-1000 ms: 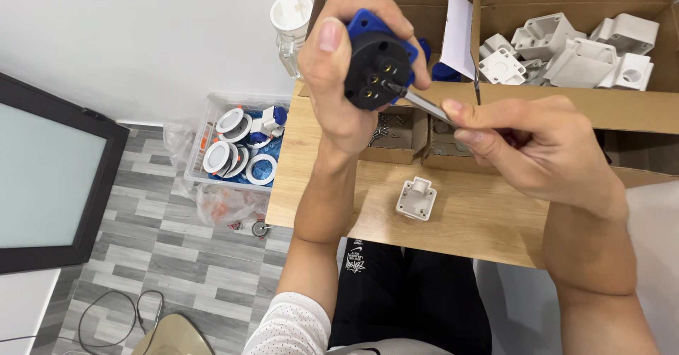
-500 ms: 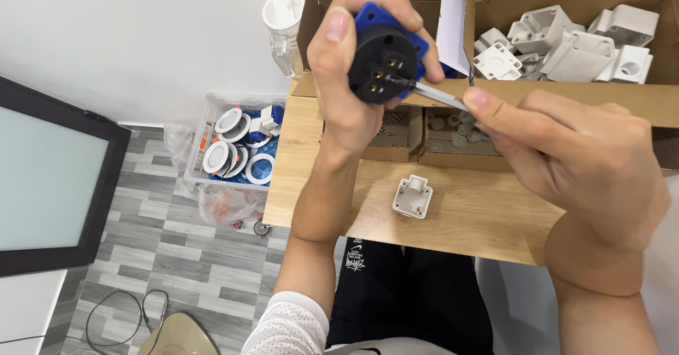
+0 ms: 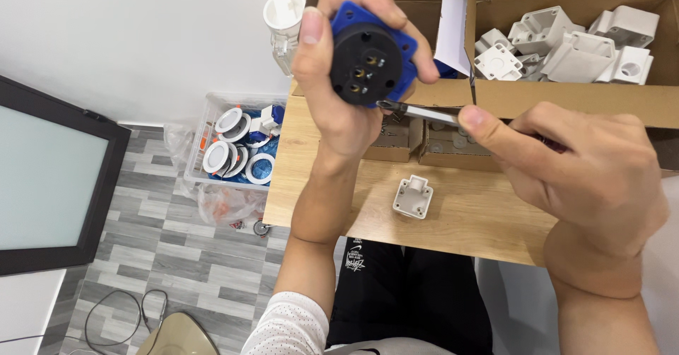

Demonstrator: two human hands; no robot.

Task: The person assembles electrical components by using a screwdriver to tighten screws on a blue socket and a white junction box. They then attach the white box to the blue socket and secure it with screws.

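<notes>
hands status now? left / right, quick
Left hand: closed around the blue and black socket.
Right hand: closed on a screwdriver, tip at the socket's edge.

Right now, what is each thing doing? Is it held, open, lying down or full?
Left hand: gripping the blue socket, held up.
Right hand: holding the screwdriver, tip at the socket's edge.
White housing: lying loose on the table.
Cardboard box: open, holding white parts.

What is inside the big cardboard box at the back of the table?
The cardboard box holds a heap of white plastic housings, blocky with round openings. A white paper sheet stands at its left end. The box wall hides whatever lies lower down.
</notes>
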